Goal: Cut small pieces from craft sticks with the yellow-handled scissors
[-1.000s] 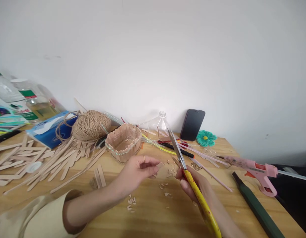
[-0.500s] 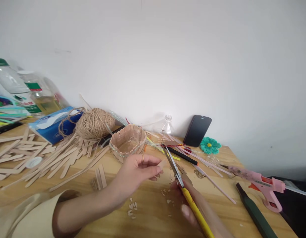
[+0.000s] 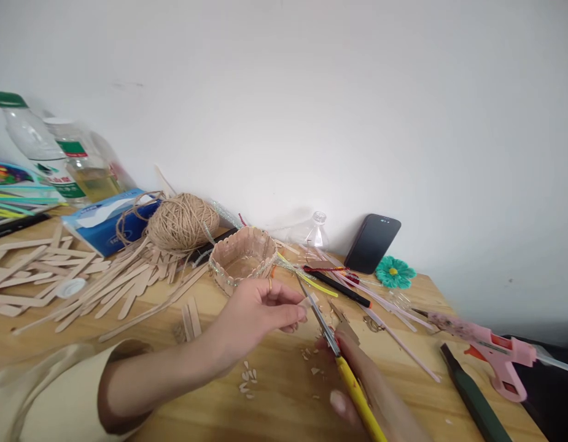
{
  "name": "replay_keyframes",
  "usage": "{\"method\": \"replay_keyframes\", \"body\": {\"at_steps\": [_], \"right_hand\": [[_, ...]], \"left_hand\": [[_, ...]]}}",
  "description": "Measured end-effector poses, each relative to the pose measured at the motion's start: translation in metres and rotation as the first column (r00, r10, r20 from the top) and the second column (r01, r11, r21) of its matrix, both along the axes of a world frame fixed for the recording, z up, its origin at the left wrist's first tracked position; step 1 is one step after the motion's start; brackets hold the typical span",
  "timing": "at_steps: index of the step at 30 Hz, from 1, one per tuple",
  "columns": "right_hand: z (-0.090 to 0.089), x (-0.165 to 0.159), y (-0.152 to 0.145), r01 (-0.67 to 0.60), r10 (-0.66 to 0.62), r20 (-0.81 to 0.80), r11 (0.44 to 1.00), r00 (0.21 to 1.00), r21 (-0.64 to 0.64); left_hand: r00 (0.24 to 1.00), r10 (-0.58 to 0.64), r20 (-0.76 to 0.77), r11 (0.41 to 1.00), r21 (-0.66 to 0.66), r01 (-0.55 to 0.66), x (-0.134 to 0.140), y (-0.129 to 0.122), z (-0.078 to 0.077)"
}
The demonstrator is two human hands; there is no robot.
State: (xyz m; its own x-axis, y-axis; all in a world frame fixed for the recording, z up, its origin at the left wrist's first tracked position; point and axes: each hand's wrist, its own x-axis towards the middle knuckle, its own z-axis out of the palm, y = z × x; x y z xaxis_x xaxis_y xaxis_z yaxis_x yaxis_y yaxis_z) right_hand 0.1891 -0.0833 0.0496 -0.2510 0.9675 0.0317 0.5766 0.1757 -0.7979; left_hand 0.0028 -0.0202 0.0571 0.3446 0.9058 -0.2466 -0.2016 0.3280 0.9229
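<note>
My left hand (image 3: 269,310) pinches a short piece of craft stick (image 3: 307,301) between thumb and fingers. My right hand (image 3: 357,380) is wrapped round the yellow handle of a pair of scissors (image 3: 328,334). The scissor blades point up and away, with the stick's end at them; whether the wood lies between both blades I cannot tell. Small pale wood chips (image 3: 247,379) lie on the table below my left hand, and more scraps are near the blades. Just behind my left hand stands a small basket (image 3: 242,255) made of sticks with glittery trim.
Many loose craft sticks (image 3: 122,288) and a twine ball (image 3: 183,222) lie on the left, by a blue tissue pack (image 3: 113,224) and bottles (image 3: 44,153). A phone (image 3: 373,244), a teal flower (image 3: 395,272), a pink glue gun (image 3: 493,353) and a dark green tool (image 3: 474,393) are on the right.
The scissors' blades have come to the end of the stick piece and look closer together. The whole view has shifted slightly; the other things stay in place.
</note>
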Motion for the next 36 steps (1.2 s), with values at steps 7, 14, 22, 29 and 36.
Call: {"method": "replay_keyframes", "body": {"at_steps": [7, 14, 22, 29, 36], "right_hand": [[-0.001, 0.000, -0.001, -0.002, 0.003, 0.019, 1.000, 1.000, -0.026], [0.002, -0.003, -0.001, -0.002, 0.003, 0.024, 0.999, 1.000, -0.051], [-0.003, -0.003, -0.002, -0.001, 0.003, 0.045, 0.999, 0.999, -0.050], [-0.019, -0.004, -0.001, 0.005, 0.001, 0.082, 0.998, 0.997, -0.070], [-0.020, -0.004, 0.000, -0.051, 0.062, 0.098, 0.993, 0.993, -0.111]], "left_hand": [[0.993, -0.073, -0.090, 0.997, 0.001, 0.073, -0.003, 0.001, -0.001], [0.989, -0.110, -0.099, 0.993, -0.040, 0.107, -0.004, 0.003, -0.001], [0.986, -0.157, -0.052, 0.986, -0.067, 0.153, -0.007, 0.006, 0.001], [0.975, -0.210, -0.074, 0.977, -0.058, 0.206, -0.008, 0.007, 0.006], [0.964, -0.249, -0.097, 0.969, -0.020, 0.248, -0.008, 0.007, 0.003]]}}
